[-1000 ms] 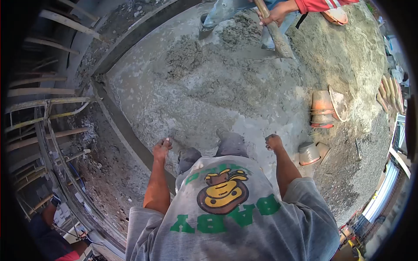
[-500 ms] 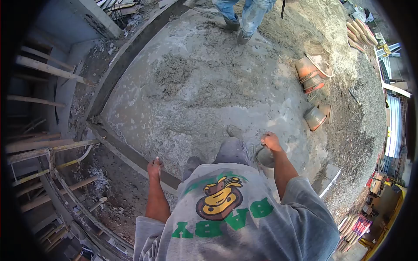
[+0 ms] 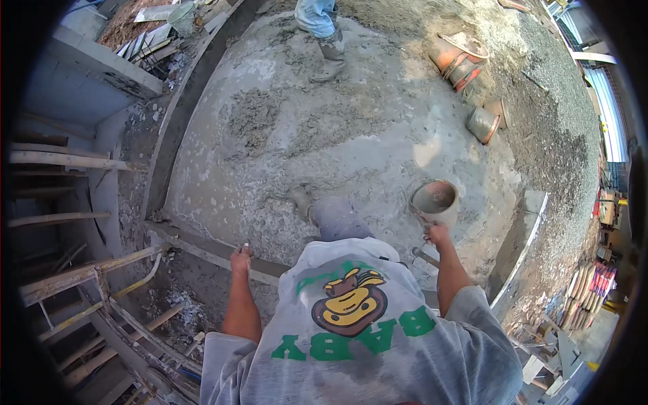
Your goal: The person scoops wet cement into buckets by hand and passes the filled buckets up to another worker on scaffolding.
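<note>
My left hand (image 3: pixel 241 258) is at the left, above the concrete edging, with its fingers curled in and nothing visible in them. At the right, my right hand (image 3: pixel 437 233) is closed at the near side of a mortar-smeared bucket (image 3: pixel 454 212), whose open mouth tilts forward and up; the exact grip is partly hidden by the fingers. Wet grey concrete (image 3: pixel 270 182) spreads in front of me, with a rougher heap in it. My own leg (image 3: pixel 341 219) stands in the concrete between my hands.
A co-worker's boot (image 3: pixel 329 61) stands on the concrete at the top. Orange buckets (image 3: pixel 459 64) and a tipped grey one (image 3: pixel 483 125) lie at the upper right. Low edging (image 3: pixel 177 121) runs along the left, beside wooden poles (image 3: pixel 74 159). Gravel (image 3: pixel 567 135) covers the right.
The view has swung round and shifted. The bucket has come into sight by my right hand and moved forward. The co-worker's hands and tool have left the view; only a lower leg shows.
</note>
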A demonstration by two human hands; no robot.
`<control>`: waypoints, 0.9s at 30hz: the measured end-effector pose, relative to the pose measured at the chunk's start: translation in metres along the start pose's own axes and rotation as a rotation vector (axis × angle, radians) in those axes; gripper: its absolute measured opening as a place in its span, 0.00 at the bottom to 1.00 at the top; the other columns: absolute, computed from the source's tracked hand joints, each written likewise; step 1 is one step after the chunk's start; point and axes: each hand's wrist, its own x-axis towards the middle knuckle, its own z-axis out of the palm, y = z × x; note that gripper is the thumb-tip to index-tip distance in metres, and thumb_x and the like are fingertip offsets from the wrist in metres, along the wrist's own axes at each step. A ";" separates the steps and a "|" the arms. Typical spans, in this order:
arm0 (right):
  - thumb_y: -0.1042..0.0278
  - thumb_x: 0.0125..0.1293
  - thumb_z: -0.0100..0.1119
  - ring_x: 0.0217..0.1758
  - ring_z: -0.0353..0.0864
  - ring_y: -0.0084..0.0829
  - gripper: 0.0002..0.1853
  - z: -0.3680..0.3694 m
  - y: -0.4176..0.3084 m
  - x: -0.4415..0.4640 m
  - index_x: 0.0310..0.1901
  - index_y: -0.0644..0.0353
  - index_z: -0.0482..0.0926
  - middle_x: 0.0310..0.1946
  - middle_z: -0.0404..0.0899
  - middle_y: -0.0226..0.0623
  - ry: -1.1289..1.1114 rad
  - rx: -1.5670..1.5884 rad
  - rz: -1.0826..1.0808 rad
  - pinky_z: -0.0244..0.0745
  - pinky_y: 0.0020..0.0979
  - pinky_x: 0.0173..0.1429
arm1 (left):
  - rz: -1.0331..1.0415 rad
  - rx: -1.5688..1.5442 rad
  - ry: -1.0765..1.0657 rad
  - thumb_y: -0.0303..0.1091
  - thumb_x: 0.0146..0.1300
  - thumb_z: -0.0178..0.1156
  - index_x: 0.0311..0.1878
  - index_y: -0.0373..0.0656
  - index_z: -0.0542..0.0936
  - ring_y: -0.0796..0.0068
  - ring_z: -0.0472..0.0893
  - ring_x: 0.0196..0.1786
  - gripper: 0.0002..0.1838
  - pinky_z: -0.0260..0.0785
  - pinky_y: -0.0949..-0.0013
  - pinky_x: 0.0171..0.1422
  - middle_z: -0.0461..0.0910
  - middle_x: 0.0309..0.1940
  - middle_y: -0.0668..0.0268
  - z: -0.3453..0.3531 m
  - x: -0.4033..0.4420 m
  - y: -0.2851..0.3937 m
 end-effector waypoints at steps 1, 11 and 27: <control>0.74 0.53 0.49 0.15 0.74 0.29 0.06 -0.007 0.013 -0.003 0.32 0.65 0.73 0.19 0.74 0.39 0.054 -0.013 -0.017 0.67 0.30 0.15 | 0.034 -0.012 -0.006 0.40 0.63 0.55 0.39 0.30 0.73 0.73 0.79 0.30 0.17 0.71 0.71 0.30 0.77 0.29 0.61 0.013 0.008 0.016; 0.65 0.50 0.53 0.37 0.81 0.37 0.08 -0.029 0.144 0.075 0.25 0.58 0.80 0.28 0.81 0.40 -0.072 -0.380 0.102 0.76 0.36 0.39 | 0.251 0.193 -0.377 0.51 0.63 0.50 0.54 0.36 0.70 0.67 0.79 0.44 0.27 0.66 0.66 0.47 0.78 0.44 0.56 0.090 -0.048 0.129; 0.65 0.50 0.47 0.48 0.74 0.53 0.20 -0.103 0.114 0.223 0.41 0.71 0.74 0.40 0.75 0.61 0.370 -0.335 0.197 0.68 0.43 0.54 | -0.053 0.612 -0.372 0.45 0.63 0.54 0.56 0.34 0.67 0.71 0.79 0.37 0.26 0.70 0.71 0.34 0.79 0.33 0.59 0.215 -0.052 0.163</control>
